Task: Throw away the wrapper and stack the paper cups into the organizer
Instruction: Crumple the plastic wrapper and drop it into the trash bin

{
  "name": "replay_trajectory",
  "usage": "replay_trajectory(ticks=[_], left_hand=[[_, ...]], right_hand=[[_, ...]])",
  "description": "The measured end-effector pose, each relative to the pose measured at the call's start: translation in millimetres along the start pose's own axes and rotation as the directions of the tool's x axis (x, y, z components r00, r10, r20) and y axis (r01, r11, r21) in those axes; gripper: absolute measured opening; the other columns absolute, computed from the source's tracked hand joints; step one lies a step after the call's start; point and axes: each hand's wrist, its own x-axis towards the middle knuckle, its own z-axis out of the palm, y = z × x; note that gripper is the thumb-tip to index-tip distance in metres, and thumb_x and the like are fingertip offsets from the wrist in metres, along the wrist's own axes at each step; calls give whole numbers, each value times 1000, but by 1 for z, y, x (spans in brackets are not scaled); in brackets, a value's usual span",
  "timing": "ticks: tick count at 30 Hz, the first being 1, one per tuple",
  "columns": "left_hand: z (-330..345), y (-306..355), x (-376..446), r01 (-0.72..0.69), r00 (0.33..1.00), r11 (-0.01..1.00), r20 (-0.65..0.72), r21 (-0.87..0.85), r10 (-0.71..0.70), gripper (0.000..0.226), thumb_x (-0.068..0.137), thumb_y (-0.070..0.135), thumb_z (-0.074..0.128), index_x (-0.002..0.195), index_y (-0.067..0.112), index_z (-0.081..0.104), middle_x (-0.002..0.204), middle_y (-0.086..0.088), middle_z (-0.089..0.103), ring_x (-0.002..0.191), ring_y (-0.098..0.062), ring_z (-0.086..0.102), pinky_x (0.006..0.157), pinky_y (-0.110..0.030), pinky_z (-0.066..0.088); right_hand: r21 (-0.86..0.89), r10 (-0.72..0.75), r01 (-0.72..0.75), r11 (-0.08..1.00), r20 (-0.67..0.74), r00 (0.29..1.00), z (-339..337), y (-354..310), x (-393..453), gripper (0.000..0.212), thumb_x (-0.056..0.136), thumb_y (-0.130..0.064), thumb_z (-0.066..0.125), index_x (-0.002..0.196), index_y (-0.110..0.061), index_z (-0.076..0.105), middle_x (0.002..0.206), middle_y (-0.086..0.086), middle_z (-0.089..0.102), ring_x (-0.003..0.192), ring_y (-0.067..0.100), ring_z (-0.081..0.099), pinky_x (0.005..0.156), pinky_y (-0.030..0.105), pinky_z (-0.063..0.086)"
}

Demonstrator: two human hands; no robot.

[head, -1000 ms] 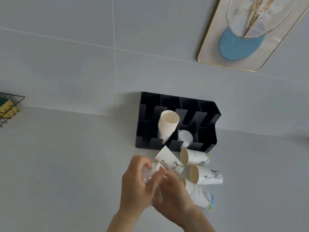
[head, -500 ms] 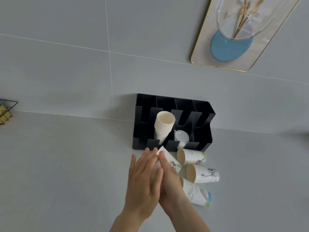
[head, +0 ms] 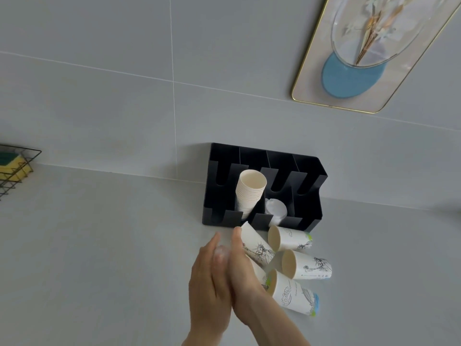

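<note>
hands stayed pressed flat, left hand [head: 209, 283] right hand [head: 243, 278] squashing crinkly wrapper [head: 220, 251]

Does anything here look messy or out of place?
Yes: several printed paper cups lie tipped on their sides on the grey counter before the black organizer, instead of stacked inside like the plain cups.

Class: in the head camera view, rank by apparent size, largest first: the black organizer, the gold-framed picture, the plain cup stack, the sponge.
1. Gold-framed picture, though cut off by the frame's edge.
2. Black organizer.
3. Plain cup stack.
4. Sponge, partly out of view, so its rank is unsure.
</note>
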Motion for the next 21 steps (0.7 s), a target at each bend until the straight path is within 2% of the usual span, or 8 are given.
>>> replay_trajectory(ticks=[3, 5, 7, 9, 13, 16, 18, 21], left_hand=[[-3, -7, 11, -99, 995, 975, -13, 197, 104, 59, 99, 64, 20, 117, 32, 66, 127, 12, 67, 132, -16, 53, 112, -47, 41], [-2, -6, 11, -86, 995, 975, -36, 207, 96, 39, 97, 54, 32, 97, 31, 64, 100, 13, 72, 108, -16, 64, 88, -42, 53], [4, -2, 11, -23, 992, 986, -115, 165, 42, 26, 94, 47, 37, 77, 32, 51, 70, 10, 63, 69, -13, 61, 59, -35, 48], [8, 2, 13, 65, 973, 992, -227, 105, -40, 27, 92, 46, 37, 72, 28, 43, 67, 4, 60, 54, -14, 52, 51, -37, 43], [11, 12, 14, 189, 888, 981, -418, -44, -189, 28, 104, 31, 42, 79, 20, 49, 77, 9, 63, 66, -13, 60, 59, -36, 46], [23, 24, 5, 222, 856, 971, -457, -95, -240, 18, 105, 22, 43, 90, 21, 53, 82, 21, 64, 74, -2, 62, 63, -31, 46], [33, 31, -8, 240, 853, 962, -445, -132, -274, 18, 105, 26, 42, 91, 23, 52, 82, 20, 66, 74, -2, 63, 65, -33, 48], [44, 39, -35, 278, 906, 944, -277, -179, -320, 24, 105, 42, 38, 96, 24, 51, 88, 5, 70, 79, -8, 67, 70, -36, 55]], right_hand=[[100, 26, -41, 994, 146, 989, -7, -2, 1, 87, 93, -79, 20, 124, -17, 73, 121, 0, 78, 118, 12, 70, 116, 34, 41], [69, -17, 5, 998, 175, 984, -10, -1, -1, 79, 98, -73, 26, 113, -15, 77, 118, 1, 78, 116, 11, 71, 118, 38, 40], [18, -28, 26, 1000, 178, 984, -13, 5, -3, 67, 99, -68, 38, 104, -14, 78, 115, 4, 78, 120, 19, 69, 118, 45, 41], [-52, -57, 70, 996, 219, 974, -20, 14, -4, 59, 98, -64, 48, 116, -14, 73, 126, 11, 73, 128, 29, 63, 116, 51, 42], [26, -165, 165, 986, 294, 941, -45, 24, -15, 40, 99, -32, 65, 136, -17, 62, 132, 9, 71, 119, 28, 68, 87, 39, 57], [-14, -288, 300, 954, 247, 925, -56, 28, -23, 28, 99, -12, 67, 126, -20, 70, 120, 6, 78, 113, 24, 73, 93, 44, 60], [-91, -363, 384, 919, 183, 914, -65, 31, -25, 27, 96, -4, 68, 116, -19, 78, 111, 5, 81, 107, 22, 75, 94, 41, 61], [-107, -379, 392, 914, 124, 917, -86, 35, -27, 23, 96, -1, 68, 107, -17, 81, 99, 6, 83, 96, 20, 78, 77, 26, 62]])
